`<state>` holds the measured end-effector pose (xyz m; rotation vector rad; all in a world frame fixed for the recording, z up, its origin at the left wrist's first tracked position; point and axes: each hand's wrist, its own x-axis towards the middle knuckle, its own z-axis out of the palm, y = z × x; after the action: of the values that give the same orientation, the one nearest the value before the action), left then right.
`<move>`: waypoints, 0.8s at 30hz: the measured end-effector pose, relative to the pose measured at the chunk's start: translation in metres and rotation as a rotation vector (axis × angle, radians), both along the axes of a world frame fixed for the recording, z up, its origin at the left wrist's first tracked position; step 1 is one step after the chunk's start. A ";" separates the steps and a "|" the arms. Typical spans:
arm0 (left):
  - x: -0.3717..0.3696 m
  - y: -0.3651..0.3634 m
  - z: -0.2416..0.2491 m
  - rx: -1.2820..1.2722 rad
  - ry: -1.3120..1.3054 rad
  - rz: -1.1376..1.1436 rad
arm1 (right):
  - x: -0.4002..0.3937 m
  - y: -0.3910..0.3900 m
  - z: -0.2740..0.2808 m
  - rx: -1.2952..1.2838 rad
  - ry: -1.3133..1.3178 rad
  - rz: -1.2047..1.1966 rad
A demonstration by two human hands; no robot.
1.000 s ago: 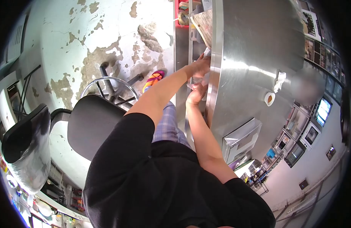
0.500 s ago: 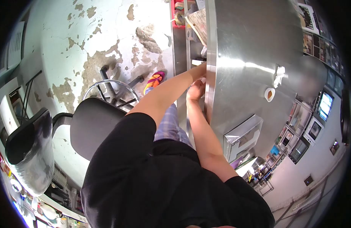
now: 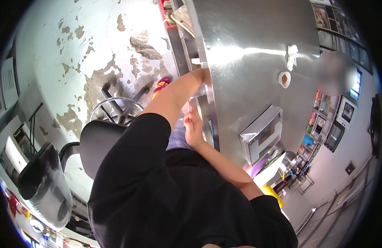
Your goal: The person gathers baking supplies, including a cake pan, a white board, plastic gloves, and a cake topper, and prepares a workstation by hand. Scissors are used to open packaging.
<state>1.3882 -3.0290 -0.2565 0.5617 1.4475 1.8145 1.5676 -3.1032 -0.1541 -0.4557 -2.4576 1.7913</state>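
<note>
Head view, right hand (image 3: pixel 192 128): fingers curled, grasping the pale scrap; exact contact is hard to make out.
Pale scrap (image 3: pixel 186 108): at those fingertips, beside the steel counter (image 3: pixel 249 82); probably light, limp, easily creased, best pinched by an edge; material unclear.
Left hand: hidden past the forearm (image 3: pixel 178 93) at the counter's edge; cannot tell whether clenched or released.

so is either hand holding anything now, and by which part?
Can't be told. The left hand is hidden beneath the steel table; the right hand shows, fingers bent, but too unclear to tell whether it grips anything.
</note>
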 end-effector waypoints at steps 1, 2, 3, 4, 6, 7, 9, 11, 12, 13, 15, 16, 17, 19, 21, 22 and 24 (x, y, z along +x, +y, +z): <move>0.004 0.004 -0.001 0.011 -0.015 0.019 | 0.005 0.002 0.011 -0.067 -0.070 0.009; 0.006 0.003 -0.004 0.021 -0.029 0.036 | 0.008 0.005 0.022 -0.068 -0.067 -0.010; 0.004 0.000 -0.010 0.030 -0.042 0.052 | 0.010 0.009 0.035 -0.012 -0.117 0.061; 0.004 -0.006 -0.016 0.038 -0.052 0.068 | 0.013 0.012 0.043 0.041 -0.166 0.131; -0.004 -0.024 -0.030 0.051 -0.071 0.101 | 0.024 0.021 0.052 -0.010 -0.156 0.128; -0.007 -0.019 -0.034 0.056 -0.079 0.119 | 0.028 0.025 0.059 -0.020 -0.156 0.139; -0.027 0.016 -0.045 0.068 -0.096 0.152 | 0.030 0.030 0.081 -0.061 -0.127 0.085; -0.017 -0.041 -0.055 0.087 -0.109 0.185 | 0.048 0.039 0.081 -0.178 -0.133 -0.053; -0.026 -0.022 -0.059 0.100 -0.113 0.202 | 0.055 0.041 0.082 -0.293 -0.147 -0.171; -0.020 -0.032 -0.060 0.115 -0.115 0.218 | 0.050 0.039 0.097 -0.332 -0.046 -0.247; -0.016 -0.032 -0.063 0.144 -0.123 0.249 | 0.058 0.046 0.109 -0.327 -0.017 -0.325; -0.017 -0.042 -0.067 0.158 -0.130 0.264 | 0.062 0.049 0.114 -0.326 -0.009 -0.386; -0.015 -0.049 -0.070 0.170 -0.138 0.282 | 0.063 0.050 0.118 -0.391 0.008 -0.460; -0.017 -0.047 -0.074 0.186 -0.161 0.322 | 0.072 0.055 0.122 -0.367 0.005 -0.569; -0.015 -0.053 -0.080 0.198 -0.190 0.357 | 0.076 0.062 0.121 -0.323 0.029 -0.691; -0.014 -0.051 -0.082 0.203 -0.210 0.372 | 0.077 0.064 0.122 -0.326 0.032 -0.712; -0.013 -0.058 -0.088 0.218 -0.251 0.398 | 0.078 0.071 0.131 -0.422 0.060 -0.863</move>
<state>1.3756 -3.0865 -0.3449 0.1419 1.2603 2.2808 1.6459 -3.0325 -0.0233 -1.2235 -1.4265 1.8073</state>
